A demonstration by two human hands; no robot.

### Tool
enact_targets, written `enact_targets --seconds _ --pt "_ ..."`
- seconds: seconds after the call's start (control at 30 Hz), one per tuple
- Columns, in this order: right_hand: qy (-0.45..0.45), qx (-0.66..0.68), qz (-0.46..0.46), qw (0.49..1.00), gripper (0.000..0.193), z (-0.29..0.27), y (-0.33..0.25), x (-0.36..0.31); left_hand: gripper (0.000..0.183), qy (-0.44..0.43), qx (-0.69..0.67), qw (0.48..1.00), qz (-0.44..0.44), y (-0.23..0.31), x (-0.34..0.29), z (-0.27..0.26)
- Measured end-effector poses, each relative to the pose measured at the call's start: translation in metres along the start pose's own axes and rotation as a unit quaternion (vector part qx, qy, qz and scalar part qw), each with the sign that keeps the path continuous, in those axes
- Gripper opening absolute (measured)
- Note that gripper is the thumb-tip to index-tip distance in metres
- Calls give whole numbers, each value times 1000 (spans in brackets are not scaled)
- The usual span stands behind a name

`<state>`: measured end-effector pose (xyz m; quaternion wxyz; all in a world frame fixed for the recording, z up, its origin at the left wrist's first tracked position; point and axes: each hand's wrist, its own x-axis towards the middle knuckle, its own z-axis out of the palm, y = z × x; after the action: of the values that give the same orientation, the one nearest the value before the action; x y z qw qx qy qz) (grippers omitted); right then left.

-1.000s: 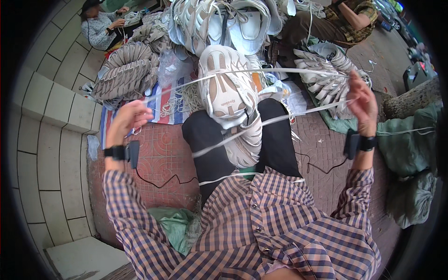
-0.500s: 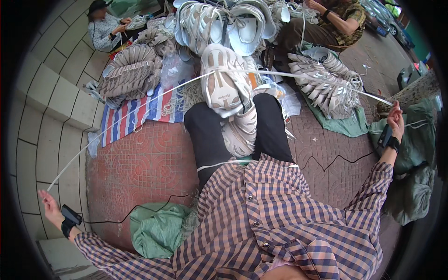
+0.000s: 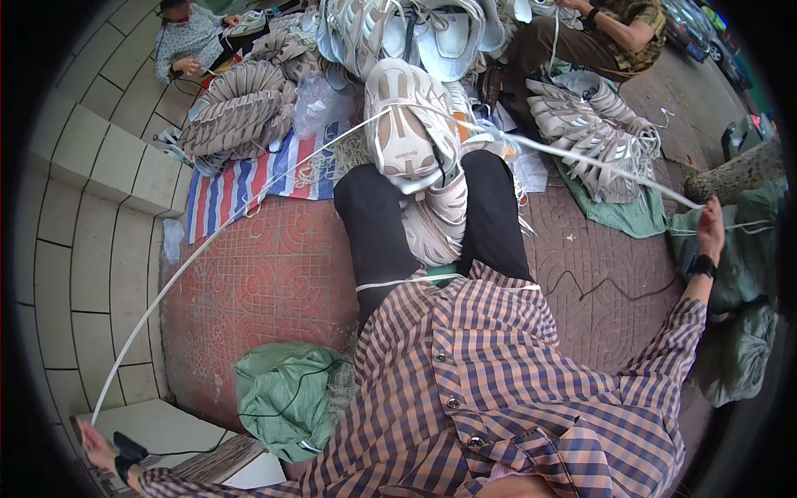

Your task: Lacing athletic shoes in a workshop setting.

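A beige and white sneaker upper (image 3: 386,83) sits sole end up between my knees, over a second pale upper (image 3: 438,224). From it, a long white cord (image 3: 207,241) runs out to both sides. My left hand (image 3: 100,448), at the far lower left, is closed on one end of the cord. Out at the right, my right hand (image 3: 711,231) is closed on the other end, with that side stretched nearly straight. The left side of the cord bows a little. Where the cord passes through the upper is too small to make out.
Bundles of uppers stand at the left (image 3: 237,116), ahead and at the right (image 3: 594,141). A striped sheet (image 3: 249,183) and a green bag (image 3: 286,398) lie on the tiles. Two people sit ahead, a tree trunk (image 3: 739,170) stands at the right, and a tiled wall borders the left.
My left hand has moved down and outward, and the cord on that side now bows. My right hand has shifted slightly lower. The person ahead on the left has lowered one hand.
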<state>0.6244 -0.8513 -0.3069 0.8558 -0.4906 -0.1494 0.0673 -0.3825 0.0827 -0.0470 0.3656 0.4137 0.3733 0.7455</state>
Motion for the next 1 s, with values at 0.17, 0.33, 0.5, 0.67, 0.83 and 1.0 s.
enact_targets --seconds 0.17,0.33,0.5,0.67,0.83,1.0 --pt "36 -239 89 966 31 215 156 41 35 -334 226 909 -103 -123 -59 19" --pt "-162 -274 103 942 15 431 215 22 26 -424 250 816 -303 -235 -309 286" --pt "-327 -190 153 913 12 526 279 41 15 -626 192 692 -302 -227 -463 410" --pt "-369 -258 121 885 10 562 303 54 14 -673 96 656 -327 -246 -518 465" --pt "-378 -387 28 841 10 569 307 55 13 -649 43 659 -379 -254 -541 491" --pt "-393 -413 4 822 12 574 301 62 13 -618 -1 682 -390 -263 -548 489"
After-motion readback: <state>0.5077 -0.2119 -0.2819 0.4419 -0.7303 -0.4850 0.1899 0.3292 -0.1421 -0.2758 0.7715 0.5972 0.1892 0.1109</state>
